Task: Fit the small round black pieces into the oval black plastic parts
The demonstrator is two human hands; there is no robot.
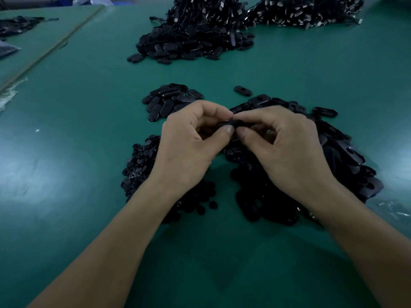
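The left hand [191, 141] and the right hand [282, 147] meet above the middle of the green table [66, 130], thumb tips almost touching. Both pinch one oval black plastic part [231, 123] between thumbs and curled fingers. Whether a round piece sits in it cannot be told.

A heap of small round black plastic pieces [138, 165] lies under the left wrist, and a larger heap of oval black plastic parts [347, 152] spreads under the right hand. Just beyond the hands sit a small cluster of glossy black ovals [169, 101] and a lone slotted black oval [242, 90]. Toward the table's far edge rise a tall black mound [195, 36] and, at the far right corner, a second mound with metal bits [311, 10].
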